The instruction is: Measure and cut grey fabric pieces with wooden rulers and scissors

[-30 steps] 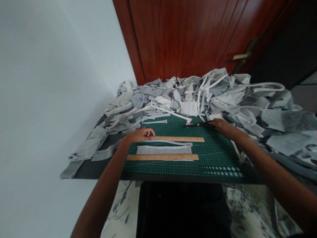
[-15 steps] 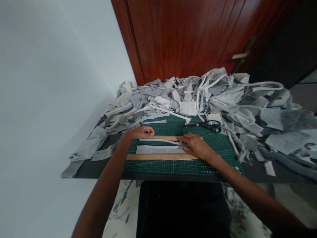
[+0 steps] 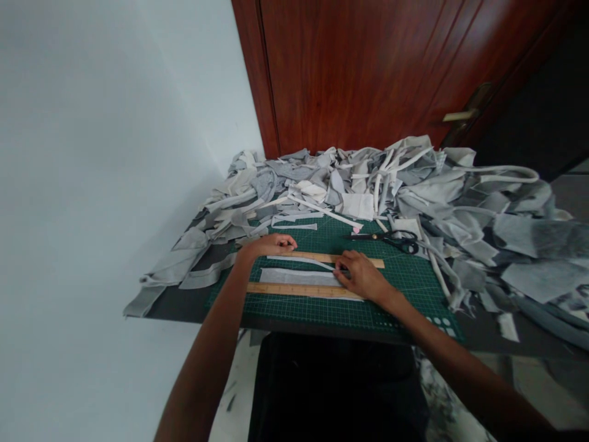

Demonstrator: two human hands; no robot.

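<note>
My right hand (image 3: 361,276) pinches the right end of a narrow pale fabric strip (image 3: 299,261), which lies along the near side of a wooden ruler (image 3: 317,256). Over that ruler's left end is my left hand (image 3: 276,244), its fingers curled in; what they hold, if anything, is hidden. Nearer to me, a grey-white fabric piece (image 3: 297,276) lies flat, its lower edge against a second wooden ruler (image 3: 304,290). All of these rest on a green cutting mat (image 3: 322,313). Black scissors (image 3: 391,238) lie beyond my right hand.
A heap of grey and cream fabric scraps (image 3: 359,178) fills the back of the dark table (image 3: 184,307) and spreads down both sides. A small pink object (image 3: 356,229) lies by the scissors. Behind stand a reddish wooden door (image 3: 368,73) and a white wall (image 3: 115,153).
The view has shifted, moving the scene slightly right. My right fingers have drawn together into a pinch at the strip's end. My left hand stays near the far ruler's left end.
</note>
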